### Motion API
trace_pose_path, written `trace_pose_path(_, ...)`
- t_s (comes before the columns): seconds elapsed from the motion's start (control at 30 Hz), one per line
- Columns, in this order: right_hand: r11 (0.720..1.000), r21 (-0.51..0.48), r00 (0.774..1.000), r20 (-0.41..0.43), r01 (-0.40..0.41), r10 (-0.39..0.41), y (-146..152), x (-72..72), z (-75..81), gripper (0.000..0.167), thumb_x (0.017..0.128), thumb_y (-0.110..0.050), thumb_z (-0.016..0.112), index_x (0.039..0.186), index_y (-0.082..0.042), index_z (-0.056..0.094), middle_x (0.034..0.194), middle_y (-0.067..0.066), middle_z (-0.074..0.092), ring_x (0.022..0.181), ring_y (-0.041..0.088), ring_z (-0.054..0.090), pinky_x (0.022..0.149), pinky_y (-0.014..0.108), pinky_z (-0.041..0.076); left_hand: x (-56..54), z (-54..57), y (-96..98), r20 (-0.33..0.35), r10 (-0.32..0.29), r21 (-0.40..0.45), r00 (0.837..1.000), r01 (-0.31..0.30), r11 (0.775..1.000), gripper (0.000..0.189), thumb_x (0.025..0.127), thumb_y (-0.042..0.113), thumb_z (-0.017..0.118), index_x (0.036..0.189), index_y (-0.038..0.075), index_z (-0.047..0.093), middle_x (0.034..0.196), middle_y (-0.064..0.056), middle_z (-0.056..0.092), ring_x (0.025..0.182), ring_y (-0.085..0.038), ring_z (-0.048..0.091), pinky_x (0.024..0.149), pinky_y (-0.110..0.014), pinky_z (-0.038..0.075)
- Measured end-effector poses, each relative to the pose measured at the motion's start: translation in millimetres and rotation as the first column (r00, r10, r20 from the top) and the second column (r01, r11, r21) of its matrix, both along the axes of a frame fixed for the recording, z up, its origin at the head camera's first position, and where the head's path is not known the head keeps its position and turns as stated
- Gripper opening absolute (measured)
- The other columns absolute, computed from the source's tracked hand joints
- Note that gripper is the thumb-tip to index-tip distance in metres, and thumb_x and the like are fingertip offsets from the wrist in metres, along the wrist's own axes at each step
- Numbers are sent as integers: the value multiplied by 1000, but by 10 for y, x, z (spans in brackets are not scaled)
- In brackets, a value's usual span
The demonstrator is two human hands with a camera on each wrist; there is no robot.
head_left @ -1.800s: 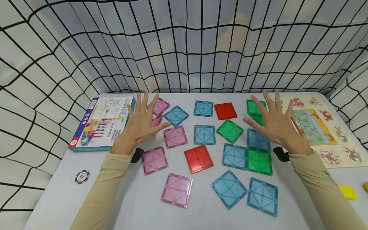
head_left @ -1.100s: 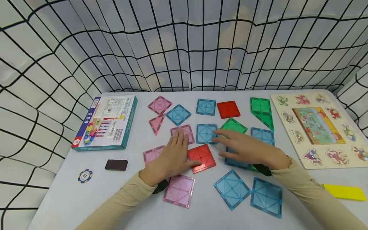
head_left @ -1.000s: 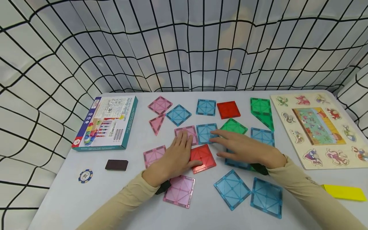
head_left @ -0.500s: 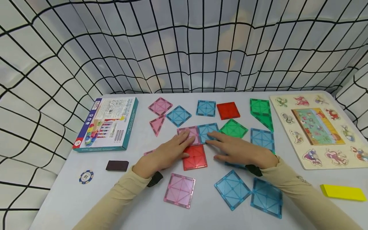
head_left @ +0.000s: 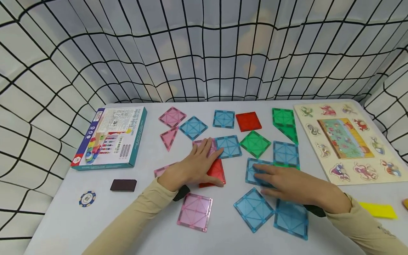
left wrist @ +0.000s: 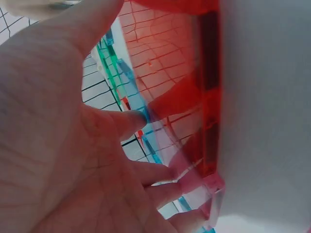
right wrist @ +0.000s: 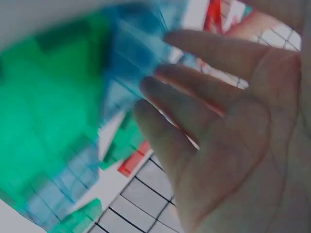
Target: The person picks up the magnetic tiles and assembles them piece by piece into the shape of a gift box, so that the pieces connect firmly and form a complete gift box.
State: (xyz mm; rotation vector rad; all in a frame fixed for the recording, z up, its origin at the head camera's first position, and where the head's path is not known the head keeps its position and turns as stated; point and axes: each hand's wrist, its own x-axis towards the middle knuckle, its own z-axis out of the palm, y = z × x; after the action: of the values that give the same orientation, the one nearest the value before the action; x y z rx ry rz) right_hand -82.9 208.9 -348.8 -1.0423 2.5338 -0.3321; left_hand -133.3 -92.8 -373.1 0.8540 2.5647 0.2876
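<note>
Head view: red magnetic tile (head_left: 218, 169) and pink tile (head_left: 212, 148) are overlaid by left hand (head_left: 193, 165), fingers spread.
Blue tile (head_left: 250, 171) is overlapped by right hand (head_left: 290, 181), fingers parted; contact unclear.

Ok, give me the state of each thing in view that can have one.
Left hand, fingers spread
Right hand, fingers extended
Red tile by left hand, partly covered
Blue tile by right hand, partly covered
Other tiles, lying flat
Box, flat, seemingly closed
Puzzle board, lying flat
Chip, lying flat
Dark block, lying flat
Yellow block, lying flat
</note>
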Motion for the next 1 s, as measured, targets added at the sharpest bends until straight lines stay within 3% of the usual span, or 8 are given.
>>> trace_pose_path(0.17,1000,-19,999,23,-25,26,-73,49,-44,63,106,-43,60,157,-8,48,167,11,37,150,37,40,112,57,43,4,-1,-24,7,-1,8,1000,1,1000,109,90,62,74,168,12,18,173,-25,-4,159,-44,-6,125,-62,0)
trace_pose_path(0.27,999,-33,996,86,-10,13,-172,16,-63,67,106,-45,61,161,-13,42,169,7,35,154,34,34,115,57,40,9,-7,-8,21,-2,14,1000,2,1000,108,90,61,73,168,12,18,173,-25,-5,159,-44,-6,125,-62,-1)
trace_pose_path(0.53,998,-69,977,215,3,12,-230,-71,-74,64,107,-42,59,163,-16,40,170,8,32,154,36,33,116,61,37,-17,-54,60,13,-19,-29,1000,20,999,108,91,64,71,169,15,17,173,-23,-5,160,-43,-6,126,-61,0)
trace_pose_path(0.7,996,-57,986,152,74,-65,60,-54,-28,60,107,-43,59,156,-10,50,165,13,39,148,43,41,112,63,42,-20,11,97,0,-38,-68,999,38,997,108,90,64,72,169,14,18,173,-24,-1,160,-43,-3,125,-62,4)
trace_pose_path(0.8,995,-45,990,107,93,-87,233,-20,-59,60,106,-42,60,153,-6,53,163,17,42,144,46,45,108,61,46,27,46,158,-51,-71,-96,996,65,993,104,92,62,71,167,10,22,173,-22,7,160,-41,2,125,-61,11)
trace_pose_path(0.9,992,-69,988,116,109,-100,338,32,-105,61,107,-41,60,155,-5,50,165,17,38,146,46,43,109,60,45,96,49,286,-126,-190,-106,974,178,978,89,100,57,62,166,9,27,173,-17,16,161,-35,10,126,-55,17)
trace_pose_path(1.0,990,-95,990,97,108,-98,377,78,-154,63,108,-41,58,157,-5,46,168,15,34,147,44,41,110,59,44,174,19,429,-187,-344,-127,920,324,937,73,109,51,49,166,11,28,173,-13,21,160,-28,16,127,-48,20)
